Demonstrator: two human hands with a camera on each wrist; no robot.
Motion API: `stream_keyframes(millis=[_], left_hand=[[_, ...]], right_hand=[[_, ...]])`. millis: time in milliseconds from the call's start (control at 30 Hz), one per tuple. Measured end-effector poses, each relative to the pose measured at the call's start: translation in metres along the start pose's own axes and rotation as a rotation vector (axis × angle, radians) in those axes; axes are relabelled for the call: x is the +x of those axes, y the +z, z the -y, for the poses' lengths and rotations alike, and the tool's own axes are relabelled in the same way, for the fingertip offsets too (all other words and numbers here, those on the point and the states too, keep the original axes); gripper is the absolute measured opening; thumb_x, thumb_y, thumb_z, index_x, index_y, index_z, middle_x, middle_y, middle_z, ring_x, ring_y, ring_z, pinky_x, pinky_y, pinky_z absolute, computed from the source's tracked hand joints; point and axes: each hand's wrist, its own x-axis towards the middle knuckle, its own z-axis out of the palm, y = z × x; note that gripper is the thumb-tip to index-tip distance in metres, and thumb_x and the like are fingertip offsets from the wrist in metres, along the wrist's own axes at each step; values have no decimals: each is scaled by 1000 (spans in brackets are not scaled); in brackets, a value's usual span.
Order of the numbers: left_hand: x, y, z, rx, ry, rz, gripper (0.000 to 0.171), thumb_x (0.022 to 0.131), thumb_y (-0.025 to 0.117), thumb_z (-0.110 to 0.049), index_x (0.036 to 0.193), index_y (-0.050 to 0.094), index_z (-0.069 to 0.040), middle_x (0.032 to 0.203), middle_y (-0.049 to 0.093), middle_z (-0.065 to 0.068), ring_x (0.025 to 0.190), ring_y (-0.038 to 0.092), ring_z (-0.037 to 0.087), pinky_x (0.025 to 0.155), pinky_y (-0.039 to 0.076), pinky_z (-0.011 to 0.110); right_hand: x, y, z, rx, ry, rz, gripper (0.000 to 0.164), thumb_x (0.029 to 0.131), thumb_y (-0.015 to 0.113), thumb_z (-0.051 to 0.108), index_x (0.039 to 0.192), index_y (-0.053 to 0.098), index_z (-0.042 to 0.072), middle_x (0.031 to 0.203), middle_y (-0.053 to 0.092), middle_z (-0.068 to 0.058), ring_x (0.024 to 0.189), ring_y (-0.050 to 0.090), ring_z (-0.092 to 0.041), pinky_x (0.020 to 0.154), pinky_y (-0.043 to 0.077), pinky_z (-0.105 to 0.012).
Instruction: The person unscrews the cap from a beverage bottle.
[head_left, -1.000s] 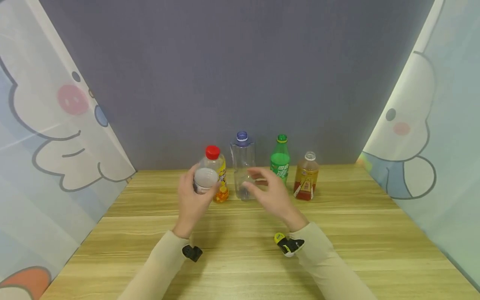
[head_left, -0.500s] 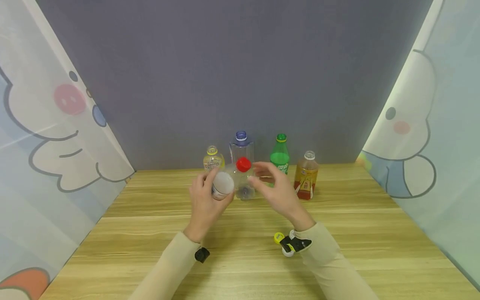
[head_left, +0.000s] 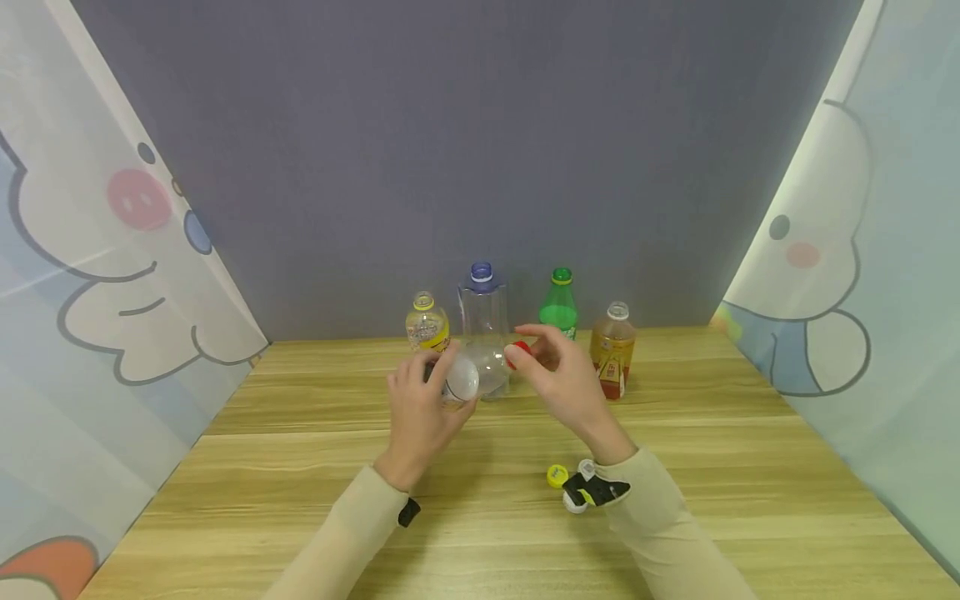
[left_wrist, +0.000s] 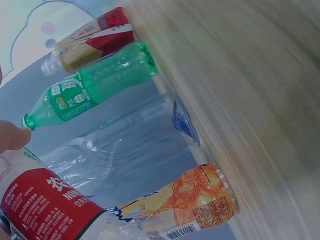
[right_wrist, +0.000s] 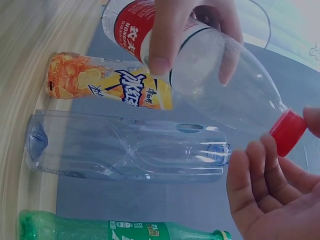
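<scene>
My left hand (head_left: 420, 408) grips a clear plastic water bottle (right_wrist: 220, 80) around its red label. The bottle is tilted over, its neck pointing right toward my other hand. Thumb and fingers of my right hand (head_left: 566, 387) pinch the red cap (right_wrist: 288, 132), which sits on that bottle's neck. In the left wrist view the red label (left_wrist: 50, 202) shows up close, while the cap is out of that frame. Just behind the held bottle stand a capless yellow-labelled iced tea bottle (head_left: 427, 325) and a large clear bottle (head_left: 482, 304) with a blue neck.
Farther right, a green bottle (head_left: 558, 310) and a red-and-yellow labelled bottle (head_left: 613, 346) stand upright without caps. A yellow cap (head_left: 557, 476) and white caps (head_left: 575, 503) lie on the wooden table (head_left: 465, 533) near my right wrist. A grey panel (head_left: 480, 150) rises behind the bottles.
My left hand has carried the water bottle rightward from in front of the iced tea bottle and tilted it. My right hand, apart from it before, now holds the red cap.
</scene>
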Motion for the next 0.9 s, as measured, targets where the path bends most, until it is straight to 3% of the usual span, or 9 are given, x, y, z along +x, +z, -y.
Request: stream_keyframes(millis=[167, 400, 700, 900], left_hand=[[-1, 2, -1, 42, 36, 4, 95, 55, 101, -21, 139, 58, -15, 115, 58, 15, 103, 55, 37, 78, 37, 47], [-3, 5, -4, 120, 81, -10, 93, 55, 101, -25, 137, 60, -16, 116, 59, 18, 104, 55, 37, 79, 39, 48], [-6, 7, -10, 137, 106, -9, 91, 54, 101, -26, 135, 63, -16, 116, 59, 16, 101, 54, 35, 76, 38, 46], [-7, 8, -11, 140, 116, -24, 88, 54, 100, -24, 133, 64, -17, 115, 60, 16, 101, 54, 36, 78, 38, 47]], right_hand=[[0, -4, -2, -44, 56, -9, 34, 98, 68, 34, 115, 69, 5, 69, 60, -2, 60, 54, -20, 54, 44, -31], [-2, -9, -2, -149, 175, 12, 44, 96, 67, 49, 103, 69, 5, 68, 66, -2, 56, 60, -19, 50, 47, -34], [-3, -17, -4, -227, 130, 79, 35, 98, 66, 41, 99, 68, 5, 76, 68, -8, 62, 57, -18, 57, 47, -35], [-4, -20, -6, -221, 85, 114, 26, 100, 65, 34, 96, 65, 8, 82, 68, -2, 70, 58, -18, 64, 46, -36]])
